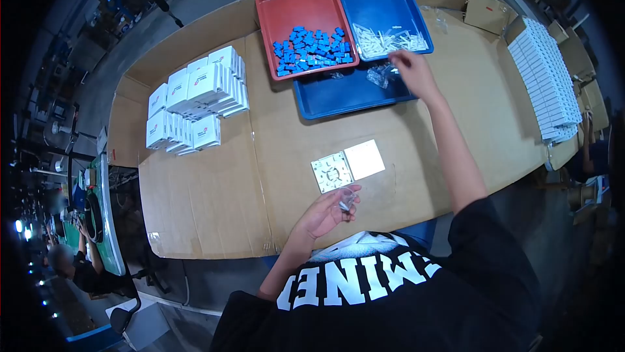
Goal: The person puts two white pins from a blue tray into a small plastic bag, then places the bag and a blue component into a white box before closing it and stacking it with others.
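Note:
My left hand (323,214) is palm up near the table's front edge, its fingers closed round a small clear plastic bag (347,201). Just beyond it lie a white square plate with cut-outs (332,171) and a plain white square plate (364,159), side by side. My right hand (415,73) reaches over the front rim of the blue tray of white parts (381,0). Its fingers are curled together; whatever they may hold is too small to make out. Below the fingertips, small clear bags (379,76) lie in the lower blue tray (345,99).
A red tray (299,7) holds several blue pieces (312,47). White boxes (198,88) are stacked at the left, and long rows of white pieces (543,78) stand at the right. Cardboard walls (182,36) edge the table. Another person (84,267) is at far left.

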The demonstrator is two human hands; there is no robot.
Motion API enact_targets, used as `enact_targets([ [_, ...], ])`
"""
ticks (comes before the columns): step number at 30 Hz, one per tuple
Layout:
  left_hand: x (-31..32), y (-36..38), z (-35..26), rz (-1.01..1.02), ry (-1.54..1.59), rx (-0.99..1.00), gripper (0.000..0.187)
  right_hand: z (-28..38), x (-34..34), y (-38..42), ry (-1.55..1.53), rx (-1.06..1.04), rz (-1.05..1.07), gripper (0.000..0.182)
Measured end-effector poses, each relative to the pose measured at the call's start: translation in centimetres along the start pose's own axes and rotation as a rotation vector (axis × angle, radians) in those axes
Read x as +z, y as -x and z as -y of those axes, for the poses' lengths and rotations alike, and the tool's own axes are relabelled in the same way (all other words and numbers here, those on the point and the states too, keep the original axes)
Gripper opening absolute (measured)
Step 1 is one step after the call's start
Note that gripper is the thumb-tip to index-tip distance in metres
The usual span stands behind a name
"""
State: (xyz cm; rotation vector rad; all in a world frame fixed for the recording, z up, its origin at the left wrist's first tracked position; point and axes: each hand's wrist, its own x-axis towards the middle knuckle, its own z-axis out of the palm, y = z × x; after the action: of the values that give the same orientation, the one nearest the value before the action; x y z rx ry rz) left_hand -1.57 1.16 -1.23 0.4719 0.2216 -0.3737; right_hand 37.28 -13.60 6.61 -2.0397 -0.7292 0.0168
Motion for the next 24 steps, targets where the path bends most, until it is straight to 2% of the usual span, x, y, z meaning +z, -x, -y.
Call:
enact_targets([
  [1, -0.7, 0.2, 0.6, 0.013, -0.053, 0.013, 0.051, -1.0, -0.5, -1.9, 0.102, 0.022, -0.099, 0.02],
  [2, -1.0, 0.3, 0.8, 0.028, -0.109, 0.03, 0.053, -2.2, -0.8, -3.6, 0.107, 0.02, -0.106, 0.02],
  [4, -0.4, 1.1, 1.0, 0.042, -0.141, 0.013, 0.053, -4.0, -1.1, -6.0, 0.424, -0.202, -0.3, 0.021],
  [8, 1.7, 1.9, -0.9, 0.072, -0.12, -0.028, 0.048, -4.4, -1.5, -9.2, 0.542, -0.232, -0.238, 0.023],
  [10, 1.6, 2.0, -0.9, 0.067, -0.15, 0.02, 0.047, -4.7, -1.3, -10.4, 0.682, -0.195, -0.184, 0.024],
  [13, 1.8, 2.7, -0.7, 0.062, -0.186, 0.108, 0.047, -5.1, -0.8, -11.2, 0.708, -0.133, -0.125, 0.024],
  [18, 3.3, 2.8, -1.2, 0.06, -0.143, 0.172, 0.051, -6.6, -0.4, -11.8, 0.781, -0.197, -0.167, 0.019],
  [20, 4.3, 2.7, -1.5, 0.128, 0.082, 0.168, 0.055, -6.7, -0.5, -11.8, 0.75, -0.228, -0.214, 0.013],
  [21, 4.5, 2.6, -1.6, 0.132, 0.08, 0.168, 0.055, -6.5, -0.6, -11.8, 0.752, -0.229, -0.217, 0.013],
  [23, 4.8, 2.5, -1.6, 0.015, 0.11, 0.207, 0.057, -6.1, -0.7, -11.7, 0.441, -0.144, -0.304, 0.013],
  [24, 5.2, 2.4, -1.8, 0.016, 0.111, 0.206, 0.057, -5.5, -0.7, -11.3, 0.442, -0.144, -0.304, 0.013],
])
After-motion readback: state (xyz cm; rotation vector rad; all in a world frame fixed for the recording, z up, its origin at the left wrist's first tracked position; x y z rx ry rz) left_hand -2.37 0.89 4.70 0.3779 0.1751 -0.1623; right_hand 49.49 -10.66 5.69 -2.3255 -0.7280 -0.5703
